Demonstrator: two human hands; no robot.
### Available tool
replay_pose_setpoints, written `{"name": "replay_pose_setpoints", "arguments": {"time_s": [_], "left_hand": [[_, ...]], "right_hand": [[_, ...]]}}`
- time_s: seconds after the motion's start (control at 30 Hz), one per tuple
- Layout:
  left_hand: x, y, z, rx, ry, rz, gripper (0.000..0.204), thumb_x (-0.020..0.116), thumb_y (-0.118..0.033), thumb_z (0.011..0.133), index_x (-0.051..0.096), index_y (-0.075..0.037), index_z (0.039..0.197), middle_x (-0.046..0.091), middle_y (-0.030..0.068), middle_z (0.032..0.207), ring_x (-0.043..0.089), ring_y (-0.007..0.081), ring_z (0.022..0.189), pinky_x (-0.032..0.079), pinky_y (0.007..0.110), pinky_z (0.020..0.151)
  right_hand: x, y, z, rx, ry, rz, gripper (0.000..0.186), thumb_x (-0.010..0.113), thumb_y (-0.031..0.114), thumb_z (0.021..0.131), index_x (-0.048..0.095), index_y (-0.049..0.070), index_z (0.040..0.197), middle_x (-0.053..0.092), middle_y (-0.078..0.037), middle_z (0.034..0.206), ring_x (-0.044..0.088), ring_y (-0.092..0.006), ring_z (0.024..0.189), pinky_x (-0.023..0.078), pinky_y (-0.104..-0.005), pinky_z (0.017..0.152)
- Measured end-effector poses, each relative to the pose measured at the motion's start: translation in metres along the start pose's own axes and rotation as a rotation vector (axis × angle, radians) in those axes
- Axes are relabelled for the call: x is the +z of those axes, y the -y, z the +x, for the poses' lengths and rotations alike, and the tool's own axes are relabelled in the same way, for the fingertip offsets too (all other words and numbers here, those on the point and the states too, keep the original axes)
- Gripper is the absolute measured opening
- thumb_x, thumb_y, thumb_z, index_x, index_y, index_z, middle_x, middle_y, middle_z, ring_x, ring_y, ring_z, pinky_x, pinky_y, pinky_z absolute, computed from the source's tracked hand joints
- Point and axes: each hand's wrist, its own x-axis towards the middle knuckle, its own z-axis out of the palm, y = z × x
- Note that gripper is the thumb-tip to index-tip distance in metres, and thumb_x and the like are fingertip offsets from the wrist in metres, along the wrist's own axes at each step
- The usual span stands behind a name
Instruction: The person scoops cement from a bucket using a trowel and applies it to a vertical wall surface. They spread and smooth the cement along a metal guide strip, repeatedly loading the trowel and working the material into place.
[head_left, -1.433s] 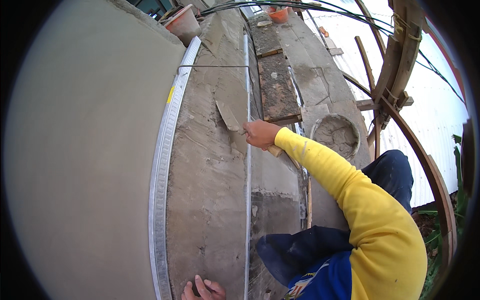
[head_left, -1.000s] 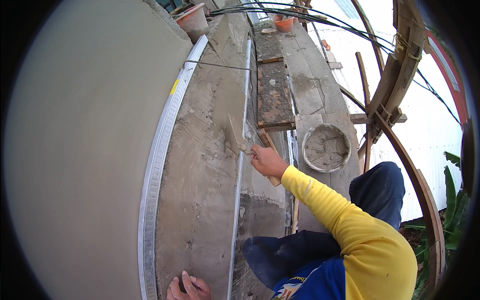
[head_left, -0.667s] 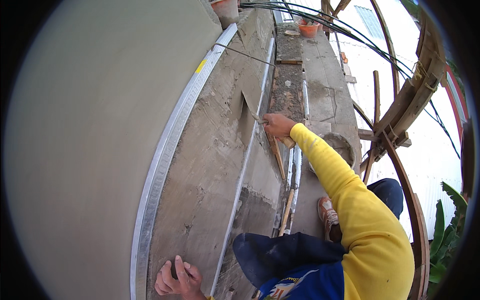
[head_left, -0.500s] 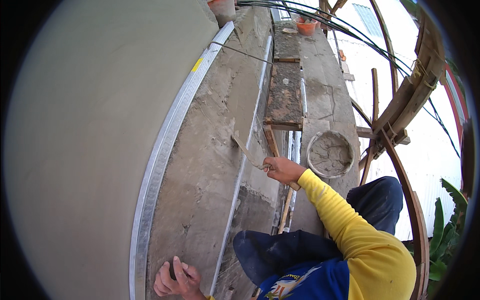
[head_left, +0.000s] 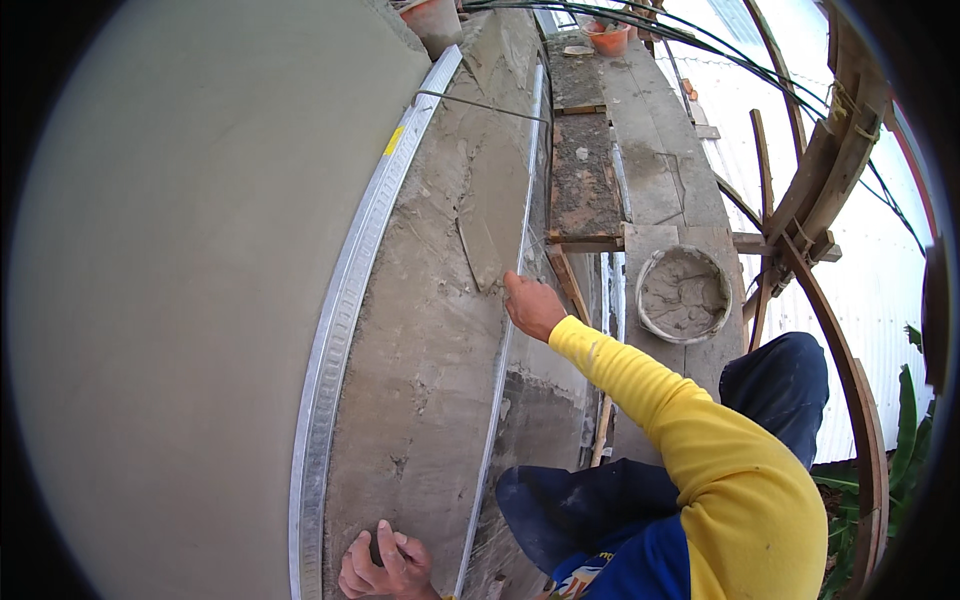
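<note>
Closed on the trowel (head_left: 481,258), the right hand (head_left: 535,305) holds its blade at the mortar (head_left: 420,320) left of the thin metal rail (head_left: 494,415); I'd keep pressure even, using that rail as guide.

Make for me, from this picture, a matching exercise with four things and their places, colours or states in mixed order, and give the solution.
1. trowel
2. mortar bucket
3. trousers
4. long metal strip

A. dark blue
B. carries a yellow label
C. gripped in the right hand
D. standing to the right of that hand

Pairs: 1-C, 2-D, 3-A, 4-B
</note>
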Motion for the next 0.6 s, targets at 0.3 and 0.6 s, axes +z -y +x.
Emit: {"name": "replay_pose_setpoints", "arguments": {"time_s": [0.3, 0.6], "left_hand": [[-0.006, -0.002, 0.0, 0.001, 0.03, 0.031, 0.022, 0.062, -0.027, 0.101, 0.08, -0.016, 0.107, 0.069, 0.0064, 0.117, 0.058, 0.0305, 0.114, 0.035, 0.048, 0.102], [-0.005, 0.002, -0.001, -0.032, 0.0, 0.049, 0.021, 0.062, -0.025, 0.102, 0.081, -0.017, 0.108, 0.07, 0.0063, 0.116, 0.059, 0.0301, 0.113, 0.036, 0.046, 0.102]], "right_hand": [[-0.033, -0.018, -0.029, 0.11, -0.062, 0.153, 0.026, 0.063, 0.014, 0.095, 0.053, 0.002, 0.115, 0.075, -0.023, 0.1, 0.071, -0.0497, 0.095, 0.055, -0.0616, 0.084], [-0.033, 0.027, -0.091, 0.075, 0.317, 0.176, 0.022, 0.064, 0.014, 0.096, 0.056, -0.001, 0.11, 0.072, -0.031, 0.091, 0.071, -0.0527, 0.09, 0.054, -0.0614, 0.084]]}}
